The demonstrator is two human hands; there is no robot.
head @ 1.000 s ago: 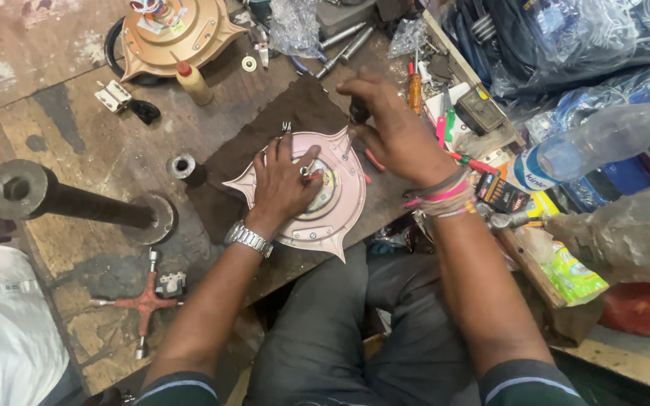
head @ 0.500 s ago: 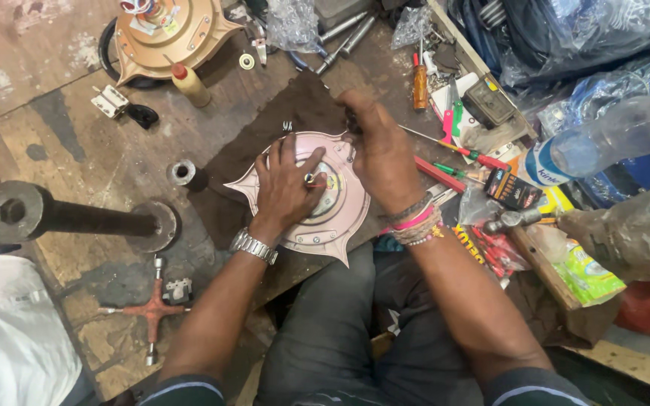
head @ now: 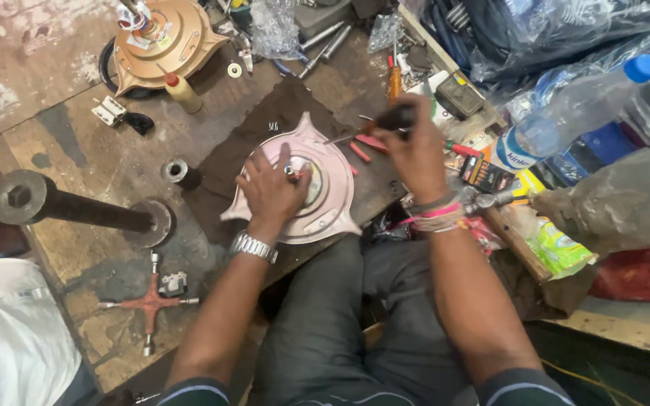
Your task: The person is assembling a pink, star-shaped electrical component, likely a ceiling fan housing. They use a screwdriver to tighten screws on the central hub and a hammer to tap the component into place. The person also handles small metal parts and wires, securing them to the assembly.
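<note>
A clear plastic bottle (head: 566, 120) with a blue cap and blue-white label lies at the table's right edge. The left hand (head: 271, 192) rests flat, fingers spread, on the pink round metal motor cover (head: 325, 203) at the near edge; the right hand (head: 415, 150) is closed around a black-handled screwdriver (head: 385, 120).

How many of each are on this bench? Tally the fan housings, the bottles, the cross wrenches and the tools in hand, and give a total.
Fan housings: 2 (pink housing, gold housing)
Bottles: 2 (clear water bottle, small red-capped bottle)
Cross wrenches: 1 (red cross wrench)
Tools in hand: 1 (dark-handled screwdriver, in the right hand)
Total: 6
</note>
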